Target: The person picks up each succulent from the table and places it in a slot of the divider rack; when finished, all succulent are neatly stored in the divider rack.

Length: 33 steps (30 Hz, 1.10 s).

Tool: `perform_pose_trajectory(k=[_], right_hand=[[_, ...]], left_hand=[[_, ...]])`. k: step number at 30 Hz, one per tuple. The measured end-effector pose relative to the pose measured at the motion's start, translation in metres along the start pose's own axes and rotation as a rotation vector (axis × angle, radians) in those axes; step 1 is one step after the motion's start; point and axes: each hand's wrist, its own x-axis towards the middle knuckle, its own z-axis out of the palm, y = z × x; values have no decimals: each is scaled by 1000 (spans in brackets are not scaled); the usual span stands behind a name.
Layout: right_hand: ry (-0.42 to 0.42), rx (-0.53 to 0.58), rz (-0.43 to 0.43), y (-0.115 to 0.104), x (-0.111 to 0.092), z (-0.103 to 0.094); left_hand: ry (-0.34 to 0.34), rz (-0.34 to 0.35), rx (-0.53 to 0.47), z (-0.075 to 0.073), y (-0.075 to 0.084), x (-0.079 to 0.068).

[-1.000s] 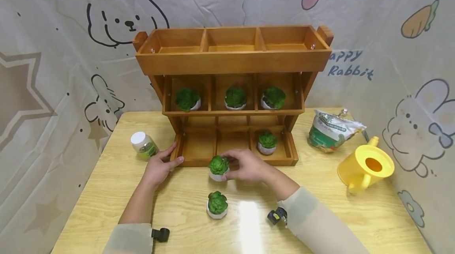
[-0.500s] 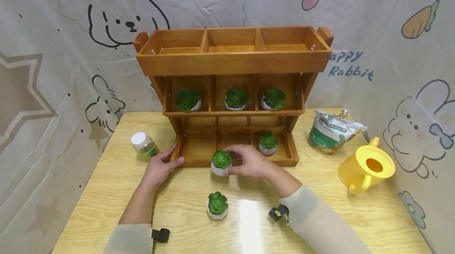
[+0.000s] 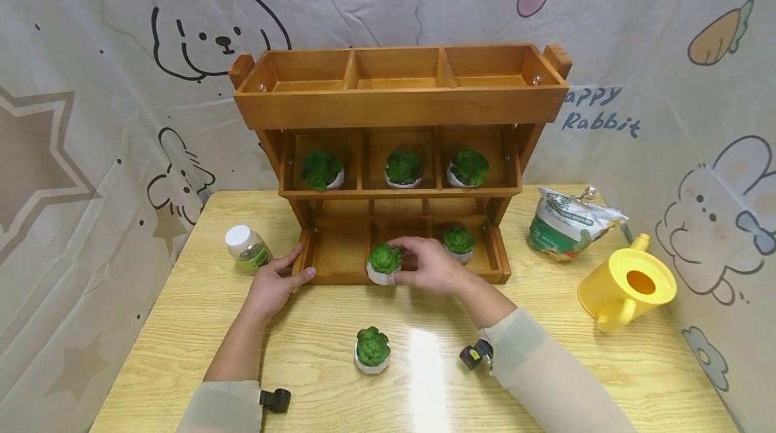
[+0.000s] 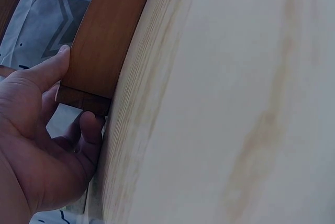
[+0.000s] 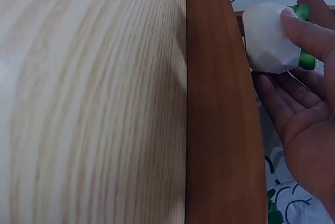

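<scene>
In the head view my right hand (image 3: pixel 433 268) pinches a small potted succulent (image 3: pixel 384 260) by its white pot, with thumb and fingers on either side. It is at the front rim of the bottom tier, over the middle compartment. The right wrist view shows the faceted white pot (image 5: pixel 268 41) above the brown front board (image 5: pixel 217 98). My left hand (image 3: pixel 271 287) grips the bottom left corner of the three-tier wooden shelf (image 3: pixel 400 108); in the left wrist view its thumb lies on the board (image 4: pixel 107 30) and fingers curl behind the end. Another potted succulent (image 3: pixel 372 350) stands on the table in front.
Three succulents, one of them a left plant (image 3: pixel 321 170), fill the middle tier. A further succulent (image 3: pixel 459 243) sits in the bottom right compartment, partly behind my right hand. A white-lidded jar (image 3: pixel 247 249) stands left; a green-white bag (image 3: pixel 570 224) and yellow watering can (image 3: pixel 627 285) stand right.
My right hand has lifted the potted succulent and carried it away from me and slightly right, from before the shelf to over the bottom tier's rim. My left hand stays on the corner.
</scene>
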Motion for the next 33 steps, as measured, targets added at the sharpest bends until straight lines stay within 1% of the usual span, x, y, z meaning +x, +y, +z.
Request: perform_pose_trajectory(k=[3, 10, 17, 26, 29, 33], right_hand=[[13, 7, 23, 4, 2, -1], [44, 2, 32, 9, 5, -6], [47, -7, 72, 14, 9, -9], [49, -52, 80, 23, 15, -9], [46, -68, 79, 25, 16, -9], [34, -124, 73, 25, 19, -10]], left_hand=[[3, 3, 4, 0, 0, -1], [3, -4, 18, 0, 1, -1], [7, -13, 19, 0, 1, -1], [-3, -21, -6, -2, -2, -1], [-3, -18, -1, -2, -3, -1], [-1, -15, 17, -2, -2, 0]])
